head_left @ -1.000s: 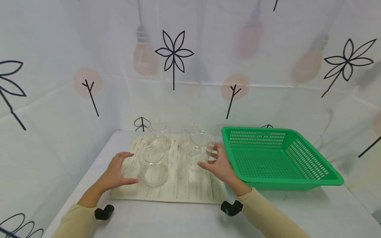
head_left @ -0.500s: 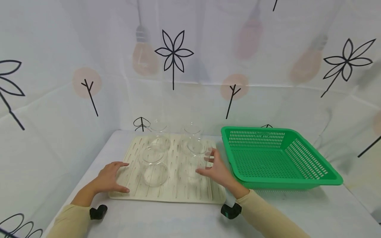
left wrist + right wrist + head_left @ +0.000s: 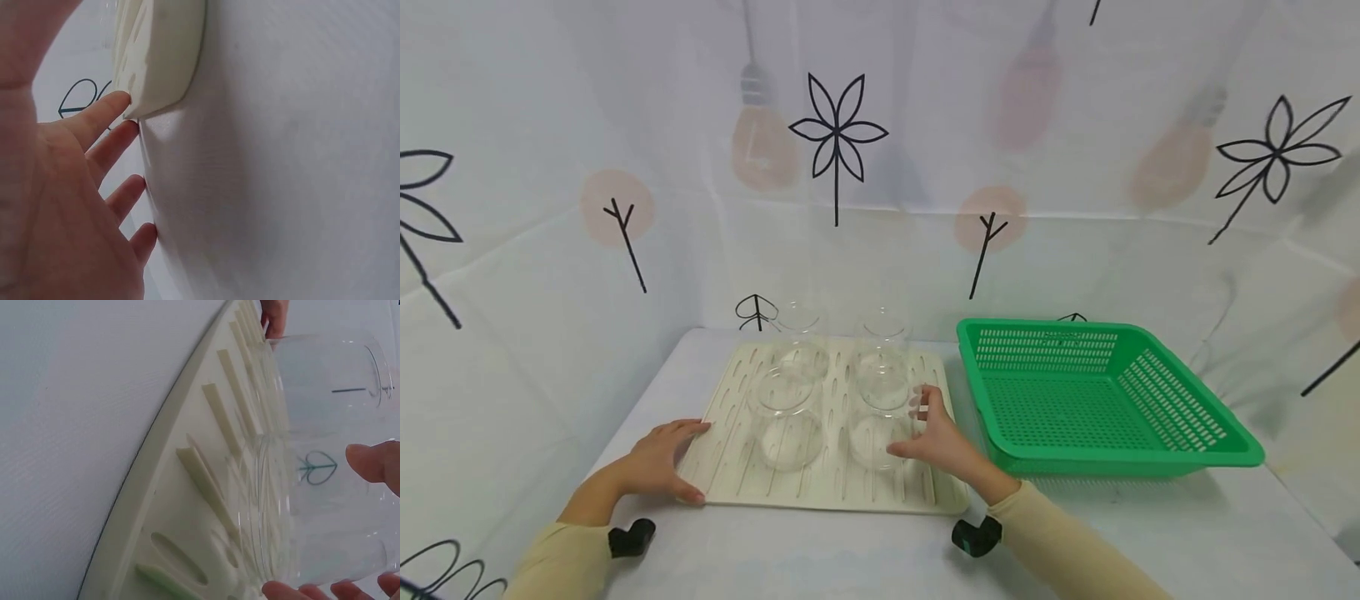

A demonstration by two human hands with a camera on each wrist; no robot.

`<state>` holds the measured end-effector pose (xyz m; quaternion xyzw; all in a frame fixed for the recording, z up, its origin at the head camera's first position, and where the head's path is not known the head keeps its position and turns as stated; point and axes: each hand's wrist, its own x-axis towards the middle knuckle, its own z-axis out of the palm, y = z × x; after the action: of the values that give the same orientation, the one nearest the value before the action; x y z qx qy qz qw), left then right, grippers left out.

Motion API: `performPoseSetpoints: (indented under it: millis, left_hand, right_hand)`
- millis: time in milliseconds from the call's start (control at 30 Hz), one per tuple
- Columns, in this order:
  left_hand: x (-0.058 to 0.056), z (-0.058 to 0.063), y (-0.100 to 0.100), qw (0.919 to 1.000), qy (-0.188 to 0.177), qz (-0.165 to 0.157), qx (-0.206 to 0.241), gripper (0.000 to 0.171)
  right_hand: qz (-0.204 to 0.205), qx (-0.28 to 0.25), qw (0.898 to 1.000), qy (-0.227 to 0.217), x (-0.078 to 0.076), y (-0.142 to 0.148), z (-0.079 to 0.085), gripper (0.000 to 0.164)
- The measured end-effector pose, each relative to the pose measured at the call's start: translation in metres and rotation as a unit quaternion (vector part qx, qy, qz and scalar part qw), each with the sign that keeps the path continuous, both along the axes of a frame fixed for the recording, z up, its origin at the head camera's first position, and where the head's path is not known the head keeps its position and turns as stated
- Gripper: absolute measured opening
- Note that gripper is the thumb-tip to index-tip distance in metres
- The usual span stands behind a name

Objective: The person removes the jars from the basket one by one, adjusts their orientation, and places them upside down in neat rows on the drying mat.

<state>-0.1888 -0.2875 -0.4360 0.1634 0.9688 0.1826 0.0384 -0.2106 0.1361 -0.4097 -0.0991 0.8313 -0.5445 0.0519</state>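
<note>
My right hand (image 3: pixel 945 443) curves round a clear glass (image 3: pixel 867 435) at the front right of a cream ridged mat (image 3: pixel 842 492). In the right wrist view the thumb lies over the side of this glass (image 3: pixel 312 515) and the fingertips meet its lower side. The glass is upright on the mat. To its left is another clear glass (image 3: pixel 786 429), with further glasses behind them. My left hand (image 3: pixel 653 461) has its fingers spread at the mat's front left corner; in the left wrist view the fingertips are at the edge of the mat (image 3: pixel 169 59).
A green perforated basket (image 3: pixel 1135 462) sits right of the mat, close to my right forearm. The table (image 3: pixel 820 550) has a white cover. A white printed cloth (image 3: pixel 910 158) hangs behind and at the sides.
My right hand has lowered the glass and brought it toward me and slightly left onto the mat's front right. The left hand has moved left and nearer, away from the front left glass.
</note>
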Motion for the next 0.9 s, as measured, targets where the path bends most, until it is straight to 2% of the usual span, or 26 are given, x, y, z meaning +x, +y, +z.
performPoseSetpoints:
  millis: [267,667,767,900]
  left_hand:
    - [0.004,0.001,-0.003,0.9998,0.004,-0.009,0.014,0.108]
    - [0.002,0.0,0.0,0.9996,0.008,-0.007,0.025,0.107]
    - [0.003,-0.001,-0.001,0.9997,0.003,-0.002,0.023,0.108]
    - [0.007,-0.002,-0.003,0.9998,0.0,0.004,0.021,0.109]
  right_hand:
    - [-0.004,0.007,1.0,-0.001,0.0,-0.001,-0.004,0.091]
    - [-0.001,-0.007,1.0,0.008,0.001,0.001,-0.003,0.095]
    - [0.014,-0.007,1.0,0.025,0.003,0.003,0.002,0.097]
    - [0.033,-0.019,0.998,0.052,0.005,0.007,0.015,0.098]
